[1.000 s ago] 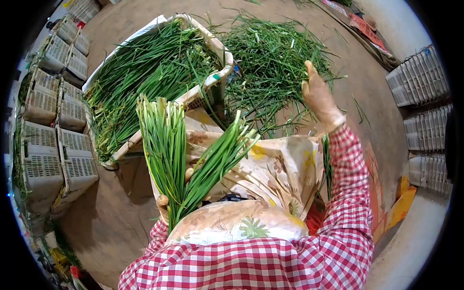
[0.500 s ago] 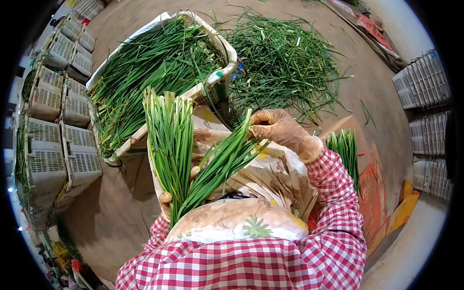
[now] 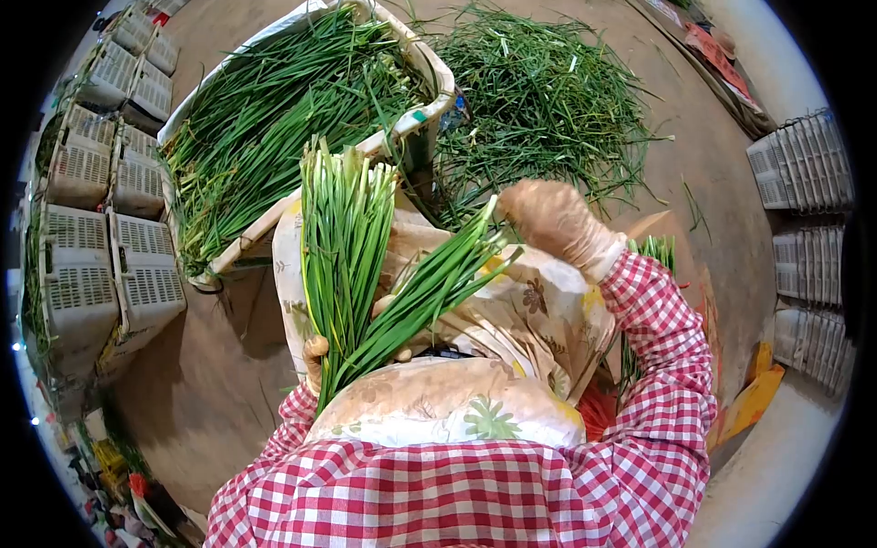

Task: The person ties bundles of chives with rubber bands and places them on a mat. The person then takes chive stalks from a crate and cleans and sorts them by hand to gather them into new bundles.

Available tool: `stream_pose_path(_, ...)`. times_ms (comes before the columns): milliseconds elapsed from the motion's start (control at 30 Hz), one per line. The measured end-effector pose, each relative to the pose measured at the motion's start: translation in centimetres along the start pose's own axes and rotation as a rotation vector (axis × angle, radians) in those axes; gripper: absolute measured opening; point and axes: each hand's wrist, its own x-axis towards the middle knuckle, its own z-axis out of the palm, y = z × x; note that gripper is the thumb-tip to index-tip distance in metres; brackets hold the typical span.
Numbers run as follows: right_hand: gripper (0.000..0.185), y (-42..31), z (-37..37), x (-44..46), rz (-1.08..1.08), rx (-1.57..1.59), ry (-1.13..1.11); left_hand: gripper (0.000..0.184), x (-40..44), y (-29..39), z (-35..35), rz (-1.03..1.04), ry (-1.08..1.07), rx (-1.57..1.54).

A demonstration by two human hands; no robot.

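Observation:
My left hand, low and mostly hidden behind green leaves, is closed around garlic chives. The chives fan into two parts: a thick upright sheaf with pale stem ends at the top, and a thinner bundle slanting to the right. Beside the pale tip of that slanting bundle is my gloved right hand, its fingers curled inward. What those fingers hold, if anything, is hidden. A stained, flower-printed apron covers the lap beneath the chives.
A white-lined crate full of loose chives stands ahead on the left. Beside it lies a heap of green leaves on the floor. White crates line the left; more stacked crates stand right. Another chive bundle lies beyond my right arm.
My right hand has moved slightly right and upward, and its curled fingers have turned away from view. The chives in my left hand have shifted a little right and up in the picture.

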Motion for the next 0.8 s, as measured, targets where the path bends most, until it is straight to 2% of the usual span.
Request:
stream_pose_path(133, 0.016, 5.3, -2.0, -0.7, -0.202, -0.486, 0.310, 0.080, 0.0, 0.0, 0.5, 0.007, -0.016, -0.050)
stream_pose_path(167, 0.018, 6.2, -3.0, -1.0, 0.150, -0.543, 0.075, 0.080, -0.1, 0.1, 0.3, 0.012, -0.012, -0.031)
stream_pose_path(233, 0.030, 9.6, -3.8, -1.1, 0.222, -0.453, 0.401, 0.079, -0.4, 0.2, -0.2, 0.014, -0.006, -0.006)
stream_pose_path(267, 0.030, 9.3, -3.8, -1.1, 0.213, -0.454, 0.402, 0.079, -0.4, 0.2, -0.4, 0.017, 0.000, 0.003)
stream_pose_path(333, 0.038, 7.2, -3.8, -1.1, 0.581, -0.743, 0.425, 0.079, -0.3, 0.4, -0.7, 0.027, 0.013, 0.022)
stream_pose_path(367, 0.038, 6.2, -3.1, -1.0, 0.465, -0.331, 0.513, 0.078, -0.3, 0.5, -1.0, 0.027, 0.023, 0.028)
stream_pose_path(400, 0.030, 4.5, -2.7, -1.6, 0.660, 0.080, 0.362, 0.078, -0.4, 0.5, -1.4, 0.031, 0.036, 0.039)
stream_pose_path(433, 0.029, 2.2, -3.1, -0.9, 0.822, 0.376, 0.286, 0.078, -0.7, 0.7, -1.9, 0.043, 0.048, 0.050)
stream_pose_path(467, 0.033, 1.2, -2.1, -1.2, 0.782, 0.587, 0.348, 0.078, -1.1, 0.8, -2.5, 0.058, 0.061, 0.062)
stream_pose_path(533, 0.040, -0.5, -2.7, -0.1, 0.819, 0.857, 0.418, 0.077, -1.7, 0.8, -2.9, 0.079, 0.081, 0.063)
stream_pose_path(567, 0.040, -0.5, -2.6, 0.6, 0.816, 0.852, 0.420, 0.077, -1.8, 0.8, -3.1, 0.092, 0.088, 0.066)
stream_pose_path(633, 0.041, 0.0, -2.2, 2.0, 0.923, 1.269, -0.090, 0.077, -1.9, 0.6, -3.1, 0.118, 0.091, 0.063)
stream_pose_path(667, 0.042, -0.8, -1.8, 2.5, 0.759, 1.198, -0.235, 0.077, -1.8, 0.7, -3.0, 0.131, 0.092, 0.068)
stream_pose_path(733, 0.041, -1.7, -0.9, 2.9, 0.546, 1.316, -0.301, 0.076, -1.9, 0.7, -3.2, 0.134, 0.108, 0.065)
stream_pose_path(800, 0.035, -2.4, -1.0, 3.3, 0.513, 1.446, -0.249, 0.076, -2.3, 0.9, -3.5, 0.100, 0.144, 0.038)
